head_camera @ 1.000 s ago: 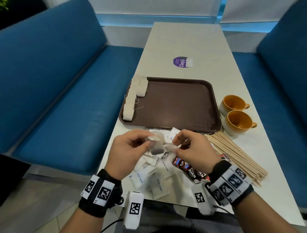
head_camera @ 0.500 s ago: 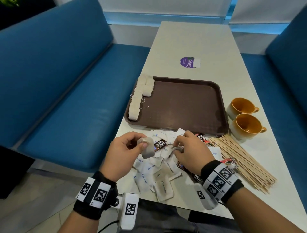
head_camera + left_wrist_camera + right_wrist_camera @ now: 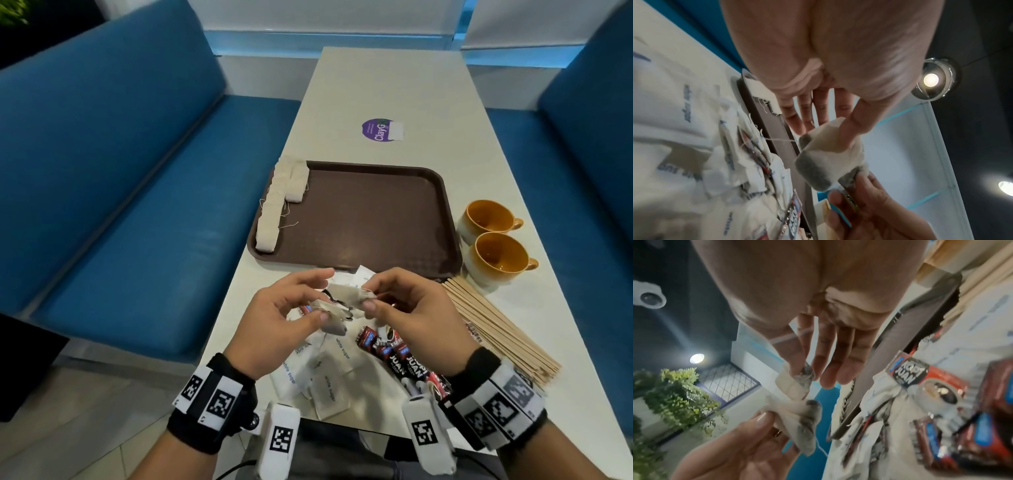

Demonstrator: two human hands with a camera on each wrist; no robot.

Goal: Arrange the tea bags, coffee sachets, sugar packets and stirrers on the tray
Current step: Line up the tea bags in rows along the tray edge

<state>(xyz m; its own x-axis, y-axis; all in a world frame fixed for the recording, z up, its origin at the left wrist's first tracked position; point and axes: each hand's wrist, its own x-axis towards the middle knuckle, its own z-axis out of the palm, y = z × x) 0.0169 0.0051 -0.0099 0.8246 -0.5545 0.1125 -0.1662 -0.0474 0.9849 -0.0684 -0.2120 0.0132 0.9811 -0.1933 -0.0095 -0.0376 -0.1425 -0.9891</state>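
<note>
Both hands are raised just above the pile of packets in front of the brown tray. My left hand pinches tea bags between thumb and fingers; they show as white pouches with dark ends. My right hand pinches another tea bag by its top. A row of tea bags lies along the tray's left side. White sugar packets, red and black coffee sachets and wooden stirrers lie on the table.
Two orange cups stand right of the tray, close to the stirrers. A purple sticker lies on the table beyond the tray. Blue bench seats run along both sides of the narrow table.
The right hand has lifted off the pile with a tea bag and come up to the left hand's tea bags. The head view has shifted slightly.
</note>
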